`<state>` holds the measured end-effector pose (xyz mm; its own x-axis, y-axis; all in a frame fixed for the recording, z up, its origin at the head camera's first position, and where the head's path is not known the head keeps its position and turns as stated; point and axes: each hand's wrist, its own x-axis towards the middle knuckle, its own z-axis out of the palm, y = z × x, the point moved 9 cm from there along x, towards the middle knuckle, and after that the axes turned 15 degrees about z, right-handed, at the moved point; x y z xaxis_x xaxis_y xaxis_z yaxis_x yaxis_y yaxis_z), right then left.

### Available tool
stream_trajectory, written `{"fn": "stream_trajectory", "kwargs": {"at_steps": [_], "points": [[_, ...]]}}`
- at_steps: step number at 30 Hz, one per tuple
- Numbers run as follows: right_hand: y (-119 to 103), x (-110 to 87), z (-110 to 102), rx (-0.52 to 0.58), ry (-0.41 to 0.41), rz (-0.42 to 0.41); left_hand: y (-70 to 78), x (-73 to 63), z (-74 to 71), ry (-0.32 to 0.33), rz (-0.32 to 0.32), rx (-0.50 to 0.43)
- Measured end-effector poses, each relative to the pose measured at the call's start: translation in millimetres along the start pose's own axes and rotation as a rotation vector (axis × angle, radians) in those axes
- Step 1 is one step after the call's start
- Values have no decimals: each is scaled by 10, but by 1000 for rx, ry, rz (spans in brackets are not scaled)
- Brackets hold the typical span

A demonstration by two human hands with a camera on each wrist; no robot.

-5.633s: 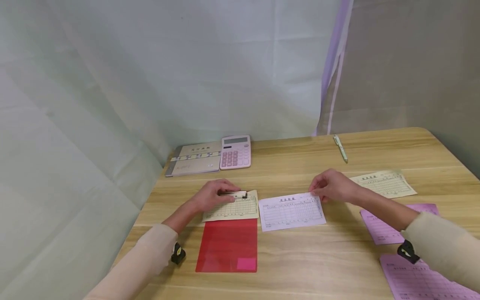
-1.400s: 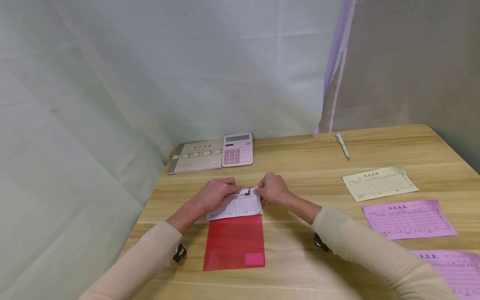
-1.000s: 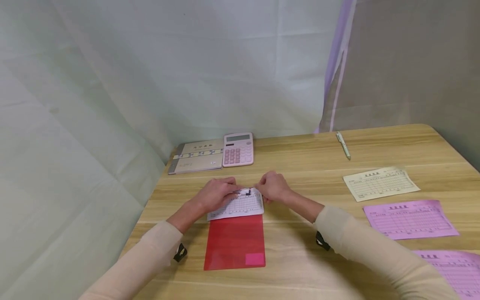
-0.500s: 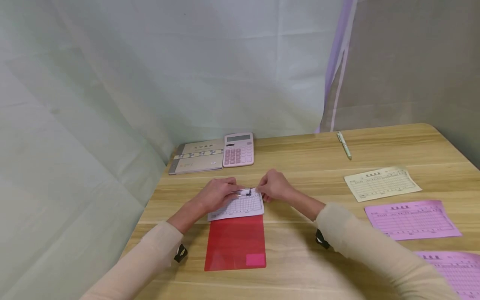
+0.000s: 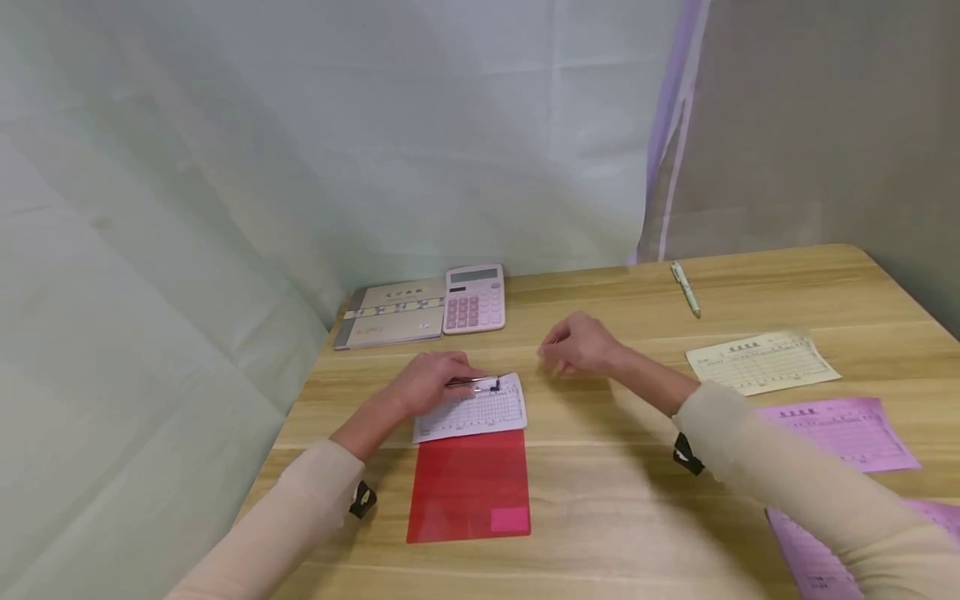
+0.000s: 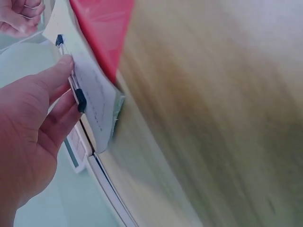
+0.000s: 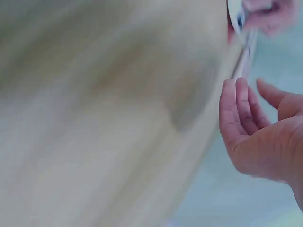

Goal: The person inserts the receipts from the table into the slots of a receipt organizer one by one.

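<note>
A red see-through clipboard [image 5: 465,492] lies on the table, with a white printed slip [image 5: 476,414] under its metal clip. My left hand [image 5: 425,385] pinches the clip [image 6: 71,71] between thumb and fingers, as the left wrist view shows. In that view, the edge of a greenish-yellow slip [image 6: 118,109] peeks out below the white one. To the right of the board my right hand [image 5: 585,343] is raised over the table, its fingers loosely bent and holding nothing. The right wrist view shows the same hand [image 7: 260,127] with its thumb apart from its fingers.
A pink calculator [image 5: 475,300] and a banded notebook [image 5: 390,329] stand behind the clipboard. At the back right lies a pen [image 5: 686,290]. A yellow slip [image 5: 765,365] and two pink slips [image 5: 862,437] lie along the right side, partly behind the right sleeve.
The white slip went from beside the clipboard onto it, over the yellow slip. My right hand has just let go of its corner and moved right and back. My left hand stays at the clip.
</note>
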<state>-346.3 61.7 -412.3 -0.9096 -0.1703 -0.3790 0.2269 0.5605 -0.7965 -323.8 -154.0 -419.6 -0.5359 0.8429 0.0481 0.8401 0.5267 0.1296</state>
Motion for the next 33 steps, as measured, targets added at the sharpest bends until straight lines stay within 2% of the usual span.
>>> {"fn": "stream_trajectory", "kwargs": {"at_steps": [5,9,13,17,24,29,33], "points": [[29,-116,-605,-29,48,-101,-51,5,12,13,-9,-75],[157,-245,-1100,-37,83,-151,-84,-38,14,47,-6,-141],[415,-348,-1594,-60,137,-146,-99,-76,-7,79,-2,-200],[769,-450,-1986,-118,161,-86,-133,-104,-2,81,-20,-244],[1369,-626,-2351,-218,159,2,-199,-120,42,79,-93,-300],[1710,-703,-2502,-259,183,56,-241,-137,77,110,-98,-322],[1945,-736,-2585,-253,197,100,-289,-165,114,137,-121,-377]]}}
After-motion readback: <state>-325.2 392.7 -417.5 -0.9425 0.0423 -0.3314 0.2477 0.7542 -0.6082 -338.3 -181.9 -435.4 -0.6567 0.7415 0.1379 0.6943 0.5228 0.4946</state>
